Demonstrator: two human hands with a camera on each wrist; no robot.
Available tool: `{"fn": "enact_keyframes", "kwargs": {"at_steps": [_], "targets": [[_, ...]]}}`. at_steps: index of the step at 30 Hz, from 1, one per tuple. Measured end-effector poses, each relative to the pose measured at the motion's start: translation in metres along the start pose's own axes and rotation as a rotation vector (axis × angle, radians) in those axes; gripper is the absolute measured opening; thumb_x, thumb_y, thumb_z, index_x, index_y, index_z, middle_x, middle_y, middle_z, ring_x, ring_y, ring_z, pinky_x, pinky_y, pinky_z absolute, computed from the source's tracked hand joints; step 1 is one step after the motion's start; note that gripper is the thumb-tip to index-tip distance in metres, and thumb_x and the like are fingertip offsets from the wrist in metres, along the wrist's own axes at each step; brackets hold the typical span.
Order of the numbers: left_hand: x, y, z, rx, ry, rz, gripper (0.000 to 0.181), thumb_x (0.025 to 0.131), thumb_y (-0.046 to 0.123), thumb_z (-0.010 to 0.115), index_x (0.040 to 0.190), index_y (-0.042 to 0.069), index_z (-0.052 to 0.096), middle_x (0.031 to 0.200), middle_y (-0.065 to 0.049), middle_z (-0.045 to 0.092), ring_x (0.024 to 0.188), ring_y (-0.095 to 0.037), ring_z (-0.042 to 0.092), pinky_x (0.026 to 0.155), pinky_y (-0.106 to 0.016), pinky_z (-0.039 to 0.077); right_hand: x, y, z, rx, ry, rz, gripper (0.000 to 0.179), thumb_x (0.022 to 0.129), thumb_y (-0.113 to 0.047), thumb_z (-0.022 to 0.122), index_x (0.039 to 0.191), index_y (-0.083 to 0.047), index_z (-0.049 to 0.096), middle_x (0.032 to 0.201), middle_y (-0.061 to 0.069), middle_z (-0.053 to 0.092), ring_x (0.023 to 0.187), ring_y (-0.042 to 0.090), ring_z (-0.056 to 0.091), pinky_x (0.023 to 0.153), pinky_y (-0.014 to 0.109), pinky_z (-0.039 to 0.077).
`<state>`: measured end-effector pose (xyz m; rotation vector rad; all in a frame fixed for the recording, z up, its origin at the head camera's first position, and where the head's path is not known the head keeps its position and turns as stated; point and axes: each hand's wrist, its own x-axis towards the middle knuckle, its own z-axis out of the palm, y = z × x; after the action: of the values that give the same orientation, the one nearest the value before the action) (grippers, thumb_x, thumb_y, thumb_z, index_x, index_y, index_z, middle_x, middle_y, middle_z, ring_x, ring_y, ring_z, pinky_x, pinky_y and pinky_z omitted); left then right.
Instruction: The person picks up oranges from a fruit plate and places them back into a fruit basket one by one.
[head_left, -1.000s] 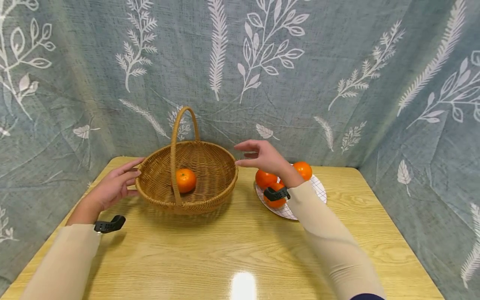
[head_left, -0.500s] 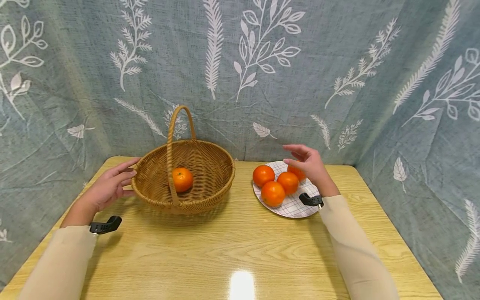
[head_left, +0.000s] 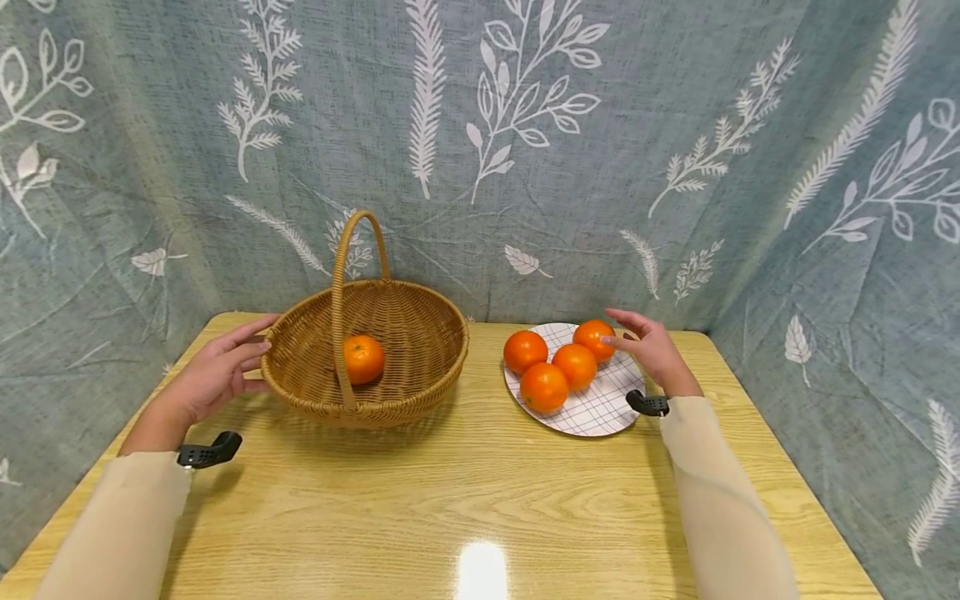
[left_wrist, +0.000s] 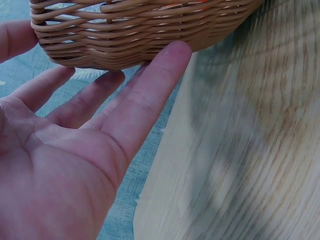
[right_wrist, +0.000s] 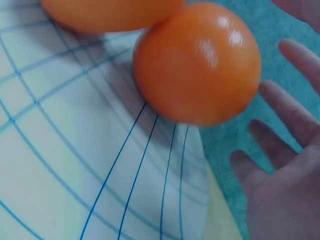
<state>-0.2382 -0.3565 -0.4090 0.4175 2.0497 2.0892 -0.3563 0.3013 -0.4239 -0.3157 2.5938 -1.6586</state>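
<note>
- So the orange point(head_left: 592, 340) I'm looking at is the rear-right one on the checked plate point(head_left: 603, 407), sitting just to the left of the person's right grip point(head_left: 655, 354).
- That right grip is spread wide and holding nothing: thumb on the near side, fingers reaching around the back. From the wrist it's super close to the peel, but honestly can't tell if a fingertip is touching.
- The left orange point(head_left: 525, 352), middle orange point(head_left: 574, 367) and front orange point(head_left: 544, 390) are bunched on the plate too, a bit further from the fingers.
- Left grip point(head_left: 213, 373) is loose as well, fingers pretty much straight, tips against the left side of the wicker basket point(head_left: 423, 333), not wrapped around it.
- There's a basket orange point(head_left: 363, 360) inside, right behind the handle point(head_left: 339, 333). Basket and plate are both on the wooden counter point(head_left: 375, 517), well apart.
- Compared with a second ago: the right grip was over by the basket's right rim. Half a second ago it was above the plate, and now it's lower and further right, beside that rear-right fruit.
- Left grip hasn't really budged, and the fruit all sits where it did half a second back.
</note>
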Motion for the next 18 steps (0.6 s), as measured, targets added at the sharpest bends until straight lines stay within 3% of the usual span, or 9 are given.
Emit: {"fn": "enact_keyframes", "kwargs": {"at_steps": [7, 18], "targets": [[-0.001, -0.001, -0.001, -0.009, 0.001, 0.0, 0.063, 0.112, 0.016, 0.043, 0.166, 0.011, 0.011, 0.129, 0.01, 0.059, 0.108, -0.008, 0.071, 0.082, -0.031, 0.063, 0.0, 0.01, 0.002, -0.079, -0.056, 0.025, 0.074, 0.093, -0.025, 0.078, 0.156, -0.007, 0.044, 0.162, 0.015, 0.04, 0.152, 0.039, 0.033, 0.124, 0.056, 0.029], [0.0, 0.0, -0.001, -0.01, 0.0, 0.001, 0.063, 0.112, 0.016, 0.042, 0.166, 0.011, 0.012, 0.128, 0.009, 0.061, 0.107, -0.009, 0.071, 0.082, -0.032, 0.063, 0.007, 0.015, 0.008, -0.056, -0.076, 0.066, 0.079, 0.093, -0.023, 0.079, 0.159, -0.011, 0.038, 0.161, 0.017, 0.04, 0.148, 0.039, 0.04, 0.12, 0.054, 0.036]]}}
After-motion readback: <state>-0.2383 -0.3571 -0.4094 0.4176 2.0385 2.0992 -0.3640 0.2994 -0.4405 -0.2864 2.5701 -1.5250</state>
